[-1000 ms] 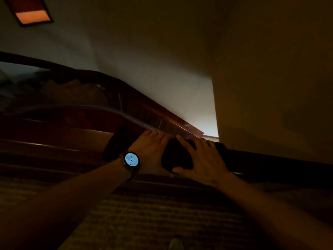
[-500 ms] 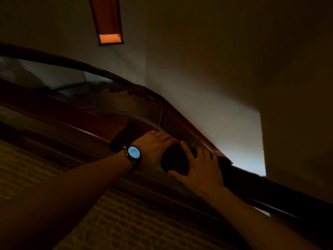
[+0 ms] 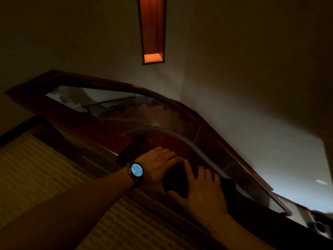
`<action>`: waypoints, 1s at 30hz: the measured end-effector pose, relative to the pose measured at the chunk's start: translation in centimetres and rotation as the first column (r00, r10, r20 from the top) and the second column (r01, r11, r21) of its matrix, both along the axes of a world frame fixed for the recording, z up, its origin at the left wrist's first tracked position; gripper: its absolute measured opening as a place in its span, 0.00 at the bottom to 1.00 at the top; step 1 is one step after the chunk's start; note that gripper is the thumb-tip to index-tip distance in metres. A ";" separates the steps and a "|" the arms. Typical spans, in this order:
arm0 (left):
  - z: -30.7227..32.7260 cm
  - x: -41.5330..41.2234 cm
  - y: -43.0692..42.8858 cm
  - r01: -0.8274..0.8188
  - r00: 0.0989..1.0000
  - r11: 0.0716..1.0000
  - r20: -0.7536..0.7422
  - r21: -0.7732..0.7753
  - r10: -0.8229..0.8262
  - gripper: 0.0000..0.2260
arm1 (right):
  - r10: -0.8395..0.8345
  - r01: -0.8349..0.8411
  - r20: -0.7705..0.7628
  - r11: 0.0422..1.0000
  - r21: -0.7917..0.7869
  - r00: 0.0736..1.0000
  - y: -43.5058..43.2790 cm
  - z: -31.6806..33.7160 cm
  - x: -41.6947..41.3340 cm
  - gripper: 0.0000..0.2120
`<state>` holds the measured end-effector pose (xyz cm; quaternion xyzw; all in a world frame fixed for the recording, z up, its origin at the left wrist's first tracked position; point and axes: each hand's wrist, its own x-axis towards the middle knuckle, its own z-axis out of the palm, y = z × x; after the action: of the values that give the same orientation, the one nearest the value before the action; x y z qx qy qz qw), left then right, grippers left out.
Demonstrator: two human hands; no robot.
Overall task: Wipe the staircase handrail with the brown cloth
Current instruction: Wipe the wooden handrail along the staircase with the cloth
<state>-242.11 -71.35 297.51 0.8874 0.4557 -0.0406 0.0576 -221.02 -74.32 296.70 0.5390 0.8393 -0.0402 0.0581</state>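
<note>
Both hands press flat on the cloth [image 3: 175,179] that lies over the handrail [image 3: 93,130], at 6 o'clock in the view. The left hand [image 3: 158,166] keeps fingers together; the right hand [image 3: 203,193] has fingers apart.

handrail [image 3: 100,139] bare toward upper left, glass panel [image 3: 126,109] walling far side

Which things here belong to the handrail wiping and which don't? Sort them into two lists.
Part of the job:
- brown cloth, pressed on the rail
- handrail
- left hand, flat on the cloth
- right hand, flat on the cloth

Not part of it:
- wristwatch
- glass panel
- lit wall niche
- patterned carpet
</note>
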 end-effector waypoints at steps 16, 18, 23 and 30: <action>0.0 -34.4 4.8 -0.027 1.000 1.000 0.001 -0.013 0.027 0.48 | 0.010 -0.010 -0.039 1.000 0.017 0.999 4.8 -0.1 -34.8 0.48; -0.3 -38.9 5.5 -0.012 1.000 1.000 0.011 -0.006 0.012 0.48 | 0.002 -0.001 -0.043 1.000 0.023 0.999 5.2 -0.1 -39.2 0.47; -0.9 -47.3 7.3 0.028 1.000 1.000 0.010 0.002 -0.028 0.49 | -0.047 0.050 -0.067 0.998 0.042 0.997 5.9 -0.1 -48.1 0.49; -1.4 -56.2 8.9 0.103 0.992 0.994 0.066 0.020 -0.104 0.47 | -0.071 0.070 -0.080 0.997 -0.018 0.994 7.4 0.4 -57.2 0.49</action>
<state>-298.28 -62.41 296.06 0.9112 0.4070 -0.0097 0.0632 -278.25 -66.89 297.08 0.5660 0.8210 -0.0702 0.0269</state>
